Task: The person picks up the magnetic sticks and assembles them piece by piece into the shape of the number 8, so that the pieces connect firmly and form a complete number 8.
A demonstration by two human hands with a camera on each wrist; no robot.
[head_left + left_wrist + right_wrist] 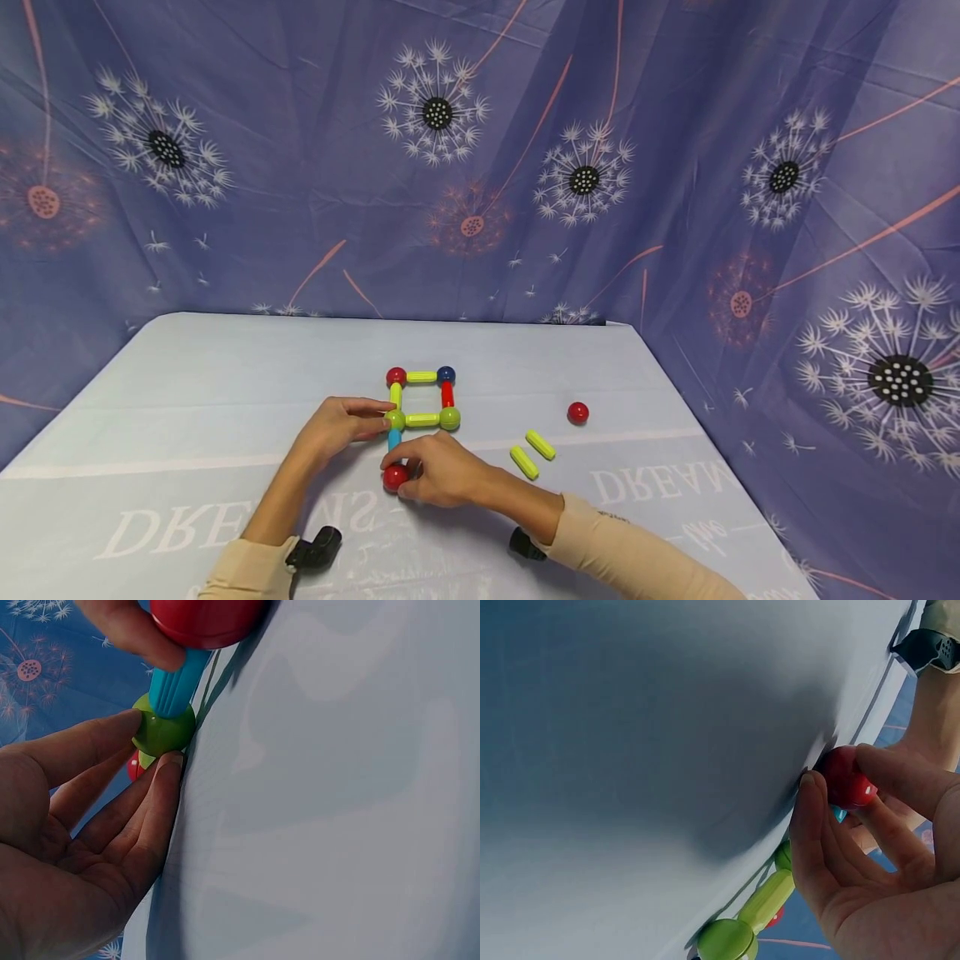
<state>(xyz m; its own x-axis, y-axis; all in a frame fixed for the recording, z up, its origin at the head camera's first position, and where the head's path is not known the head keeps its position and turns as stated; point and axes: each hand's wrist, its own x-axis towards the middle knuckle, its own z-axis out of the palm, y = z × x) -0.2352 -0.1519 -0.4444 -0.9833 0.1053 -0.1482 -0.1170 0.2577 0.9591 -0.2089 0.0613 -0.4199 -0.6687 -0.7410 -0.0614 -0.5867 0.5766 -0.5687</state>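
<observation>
A square of balls and rods lies on the table, with a red ball (396,377), a dark blue ball (446,375) and two green balls at its corners. My left hand (341,427) pinches the near-left green ball (165,733) between thumb and fingers. From that ball a light blue rod (177,688) runs toward me, ending at another red ball (845,778). That red ball is gripped by the thumb and fingers of my right hand (444,471). Yellow-green rods (423,420) and one red rod (447,394) form the square's sides.
Two loose yellow-green rods (524,462) lie right of my right hand. Farther right sits a loose red ball (578,412). A pale cloth with lettering covers the table (225,358), and a purple dandelion-print curtain (300,167) hangs behind and at the right.
</observation>
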